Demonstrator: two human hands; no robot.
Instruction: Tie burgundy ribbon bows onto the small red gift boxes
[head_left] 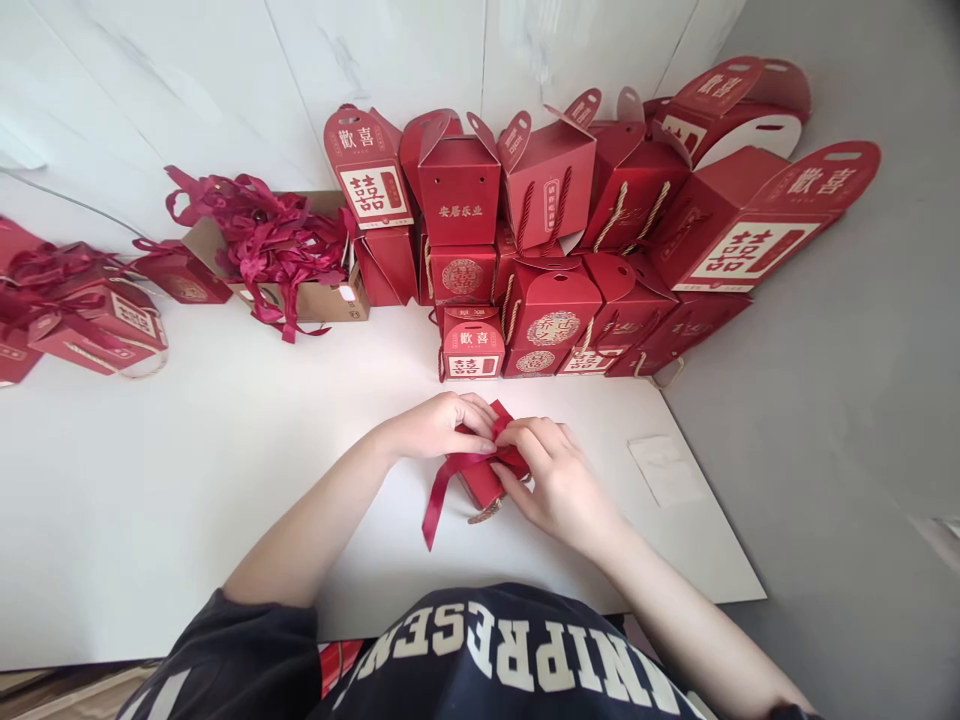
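A small red gift box (481,484) stands on the white table in front of me, partly hidden by both hands. Across its top runs a dark red ribbon (438,500), one tail hanging down at the left. My left hand (439,425) comes in from the left, its fingers closed on the ribbon at the box's top. From the right, my right hand (551,470) pinches the ribbon close to the same spot, thumb and forefinger almost meeting. Below the box a twisted gold cord (486,513) shows.
Red gift boxes (551,310) are stacked along the back wall and to the right. At back left, a cardboard box (330,300) overflows with red ribbons (274,240). Ribboned boxes (97,315) lie at far left. A flat white paper (664,470) lies on the right of the table (225,440).
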